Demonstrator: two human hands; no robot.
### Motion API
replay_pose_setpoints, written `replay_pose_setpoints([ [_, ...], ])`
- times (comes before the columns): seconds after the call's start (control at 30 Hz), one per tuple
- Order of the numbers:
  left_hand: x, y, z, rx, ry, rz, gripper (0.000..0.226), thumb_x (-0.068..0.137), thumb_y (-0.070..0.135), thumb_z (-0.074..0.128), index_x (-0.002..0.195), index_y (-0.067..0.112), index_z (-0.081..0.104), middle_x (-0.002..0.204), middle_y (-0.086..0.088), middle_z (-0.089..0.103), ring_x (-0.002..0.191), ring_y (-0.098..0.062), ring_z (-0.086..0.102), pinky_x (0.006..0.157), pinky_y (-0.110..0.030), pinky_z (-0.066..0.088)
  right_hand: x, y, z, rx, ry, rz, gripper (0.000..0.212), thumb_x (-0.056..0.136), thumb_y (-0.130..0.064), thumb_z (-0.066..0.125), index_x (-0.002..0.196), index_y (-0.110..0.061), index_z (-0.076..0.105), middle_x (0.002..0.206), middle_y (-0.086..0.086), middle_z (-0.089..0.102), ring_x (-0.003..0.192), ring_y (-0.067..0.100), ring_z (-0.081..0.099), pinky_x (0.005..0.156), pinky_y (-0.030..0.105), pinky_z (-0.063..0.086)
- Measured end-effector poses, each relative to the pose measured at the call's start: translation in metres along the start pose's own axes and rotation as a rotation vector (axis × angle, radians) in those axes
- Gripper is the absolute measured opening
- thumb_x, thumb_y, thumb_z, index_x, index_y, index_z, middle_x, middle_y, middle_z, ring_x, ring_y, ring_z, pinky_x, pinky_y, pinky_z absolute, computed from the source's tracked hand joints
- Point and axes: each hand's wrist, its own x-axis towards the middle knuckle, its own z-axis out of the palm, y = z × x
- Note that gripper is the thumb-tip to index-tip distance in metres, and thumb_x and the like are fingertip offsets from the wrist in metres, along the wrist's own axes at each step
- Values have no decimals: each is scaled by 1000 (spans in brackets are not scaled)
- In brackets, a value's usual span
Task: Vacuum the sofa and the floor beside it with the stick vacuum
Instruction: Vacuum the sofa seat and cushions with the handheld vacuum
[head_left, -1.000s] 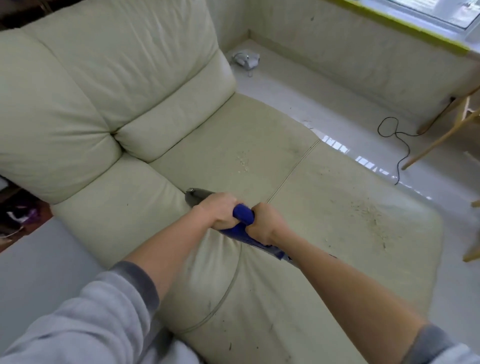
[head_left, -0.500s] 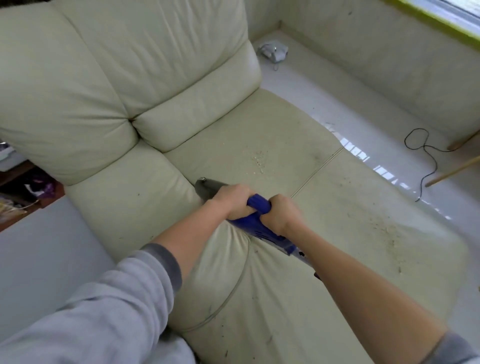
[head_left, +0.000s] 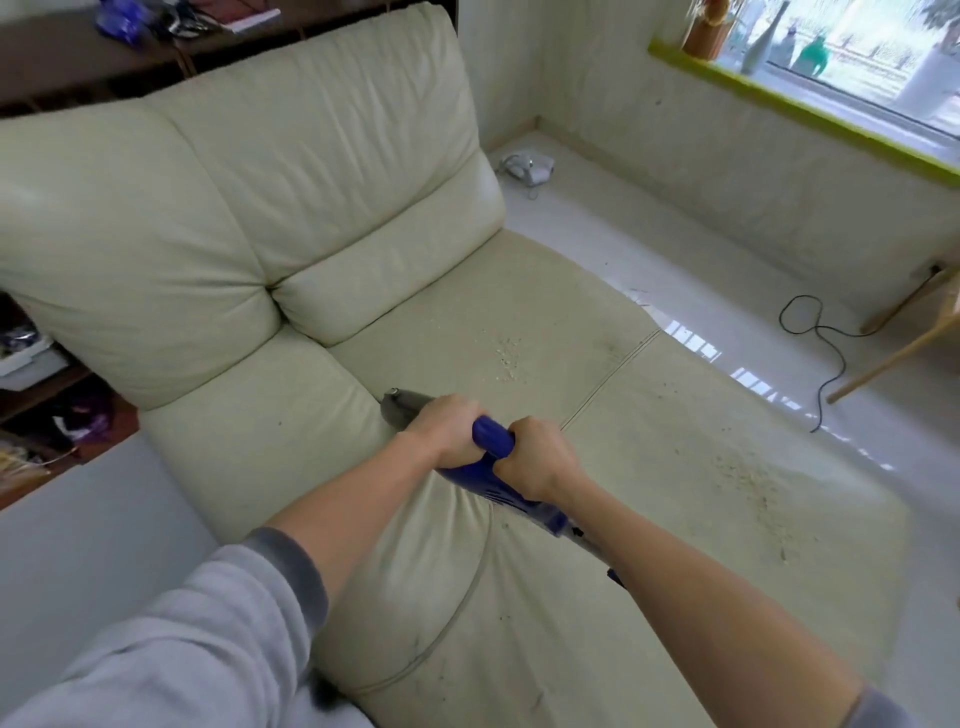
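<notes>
Gripping the blue stick vacuum (head_left: 491, 465) with curled fingers, the left hand (head_left: 444, 428) and right hand (head_left: 537, 460) sit side by side above the sofa (head_left: 311, 218) seat. Its grey end reaches the seat crease. Crumbs (head_left: 506, 356) lie beyond; a fast pass could scatter them onto the floor (head_left: 675, 260).

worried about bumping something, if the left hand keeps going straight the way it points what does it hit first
Probably the sofa back cushion: the left hand points up and away over the seat, toward it. Depth is unclear.
</notes>
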Motion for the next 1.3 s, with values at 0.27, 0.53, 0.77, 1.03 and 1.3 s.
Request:
replay_pose_setpoints([
  [0.27,-6,36,-16,45,-37,38,8,74,14,54,73,14,62,68,-2,64,63,-20,60,50,-26,40,-28,16,-23,40,71,-34,14,72,-11,57,83,-6,65,68,9,64,57,23,55,50,28,42],
  [0.53,20,30,-10,102,-76,72,6,74,18,57,76,16,62,68,1,62,62,-18,59,49,-25,41,-2,32,-14,103,85,19,12,71,-12,58,80,-8,65,65,9,65,58,27,62,53,35,52],
  [0.77,44,-38,-14,22,-113,-66,8,72,18,53,71,21,60,66,3,63,63,-20,60,53,-29,43,58,-17,12,90,-6,16,3,76,-8,54,76,-11,51,61,2,50,55,21,48,45,23,31],
  [1.03,62,-49,-46,-40,-89,-126,16,82,17,51,66,15,52,64,0,56,56,-16,50,51,-27,37,101,-41,-8,-16,-4,16,3,76,-8,50,78,-10,49,68,8,56,58,25,54,46,26,37],
  [1.3,45,-37,-34,-16,-110,-118,11,77,13,49,70,12,58,68,-6,63,62,-24,59,55,-30,45,71,-34,-9,-28,-150,-6,10,78,-4,46,86,-5,51,63,9,55,54,24,57,49,26,46],
])
